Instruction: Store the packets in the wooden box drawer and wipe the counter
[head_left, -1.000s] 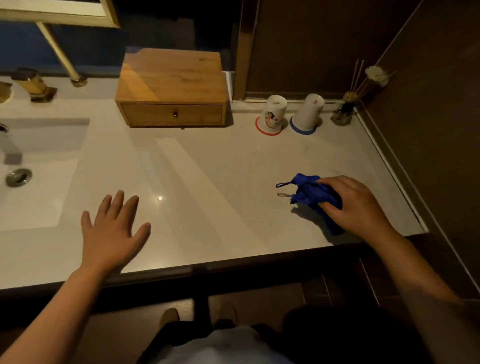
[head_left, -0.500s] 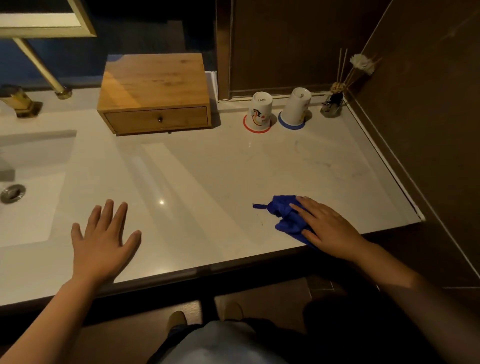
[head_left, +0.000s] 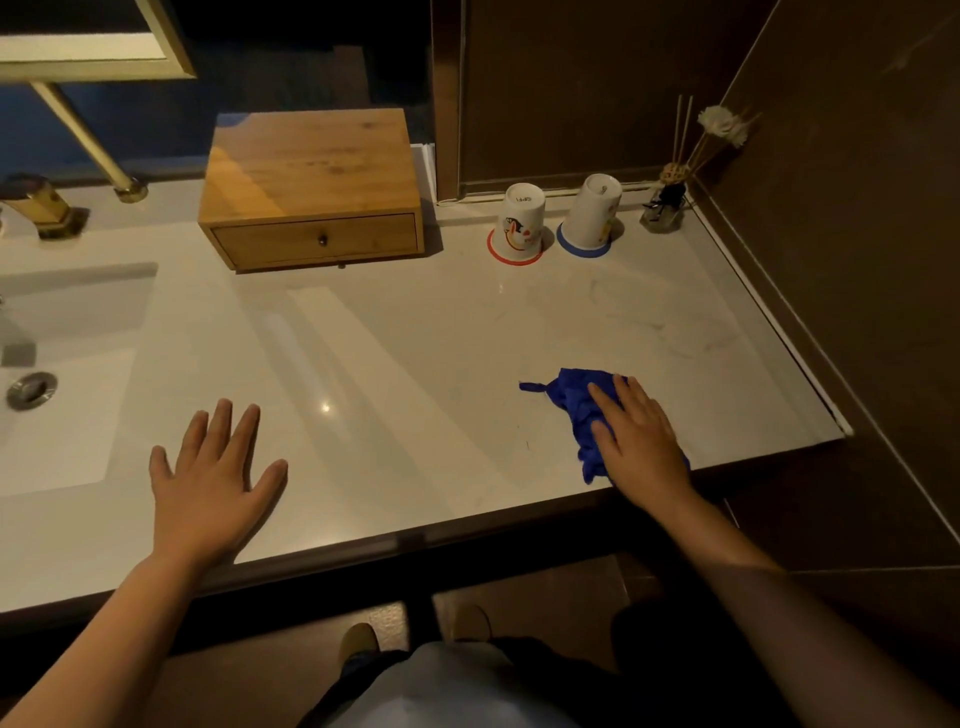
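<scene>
A crumpled blue cloth (head_left: 574, 402) lies on the white counter (head_left: 405, 364) near its front right edge. My right hand (head_left: 639, 441) presses flat on the cloth with straight fingers. My left hand (head_left: 213, 483) rests flat on the counter at the front left, fingers spread, holding nothing. The wooden box (head_left: 311, 182) stands at the back of the counter, and its drawer (head_left: 317, 240) with a small dark knob is closed. No packets are in view.
A sink (head_left: 67, 374) with a drain is set into the counter on the left, with a brass tap (head_left: 41, 208) behind it. Two upturned paper cups (head_left: 519, 221) (head_left: 592, 210) and a reed diffuser (head_left: 667, 200) stand at the back right. A dark wall bounds the right side.
My right hand has flattened onto the blue cloth and slid it along the counter near the front right edge. My left hand has stayed flat on the counter.
</scene>
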